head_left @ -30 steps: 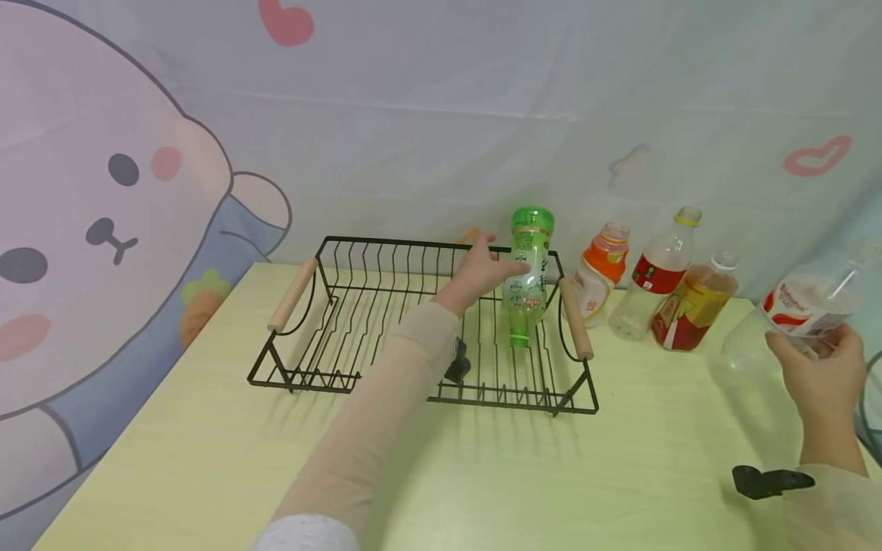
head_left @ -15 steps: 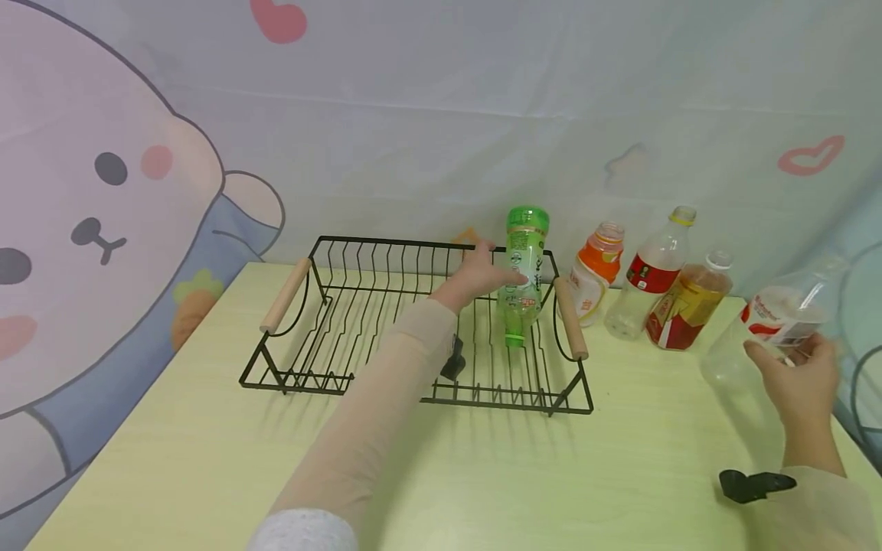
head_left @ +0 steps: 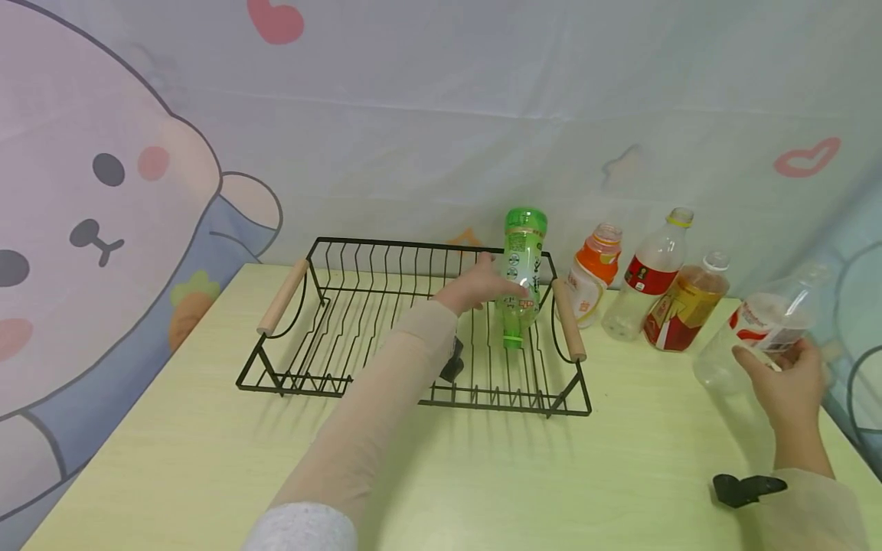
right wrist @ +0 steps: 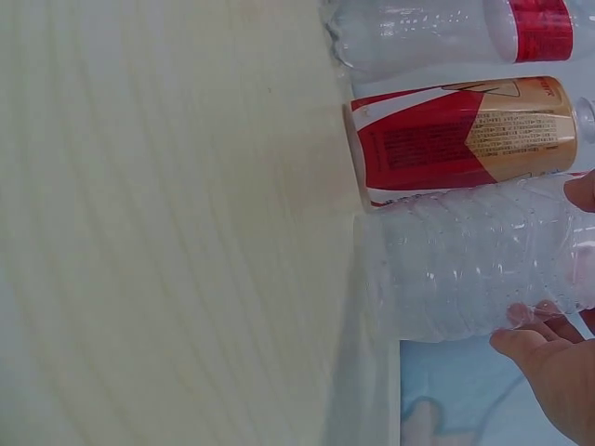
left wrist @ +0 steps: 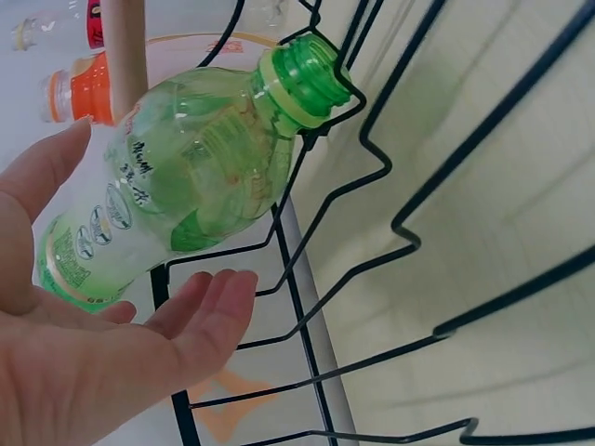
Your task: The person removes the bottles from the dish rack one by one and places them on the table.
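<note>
A green plastic bottle [head_left: 520,268] stands upside down, its green neck between the wires at the right end of a black wire dish rack [head_left: 386,390]. My left hand [head_left: 475,283] is beside it, thumb and fingers spread apart around its near side. In the left wrist view the fingers [left wrist: 218,316] are straightened and a gap shows between them and the bottle. At the far right my right hand [head_left: 788,383] holds a large clear bottle [head_left: 772,317] with a white and red label, thumb on one side and fingers on the other, the base low over the table.
Right of the rack are an orange-and-white bottle [head_left: 592,275], a clear bottle with a red label [head_left: 651,275] and a red-and-yellow bottle [head_left: 685,310]. Wooden handles [head_left: 569,317] rise at the rack's ends. A printed cloth [head_left: 413,153] hangs behind the table.
My right hand has brought the large clear bottle leftward, nearer the red-and-yellow one. My left hand has dropped slightly beside the green bottle, which stays in place.
</note>
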